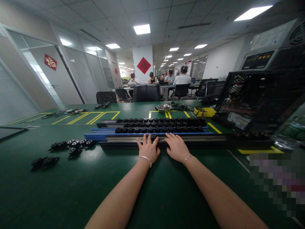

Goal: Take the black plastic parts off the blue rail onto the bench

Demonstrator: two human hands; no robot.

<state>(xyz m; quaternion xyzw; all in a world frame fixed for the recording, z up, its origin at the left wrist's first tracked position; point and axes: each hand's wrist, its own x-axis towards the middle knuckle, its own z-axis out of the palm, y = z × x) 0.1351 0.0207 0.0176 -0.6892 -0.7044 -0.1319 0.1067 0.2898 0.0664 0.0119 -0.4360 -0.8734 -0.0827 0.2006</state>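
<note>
My left hand (149, 149) lies with its fingers spread on the front black and silver rail (124, 139). Beside its thumb and forefinger a small black part (153, 136) sits on that rail. To the right, my right hand (176, 147) rests on the same rail, fingers apart and palm down. Behind both hands, a blue rail (95, 136) and rows of black parts (144, 129) run from left to right. Neither hand is wrapped round anything.
Loose black parts (73, 144) lie at the left on the green table (95, 190). Farther back are a metal bowl (163, 108) and a yellow tray (207, 112). An open computer case (259, 98) and a plastic bottle (290, 133) stand at the right. People sit in the background.
</note>
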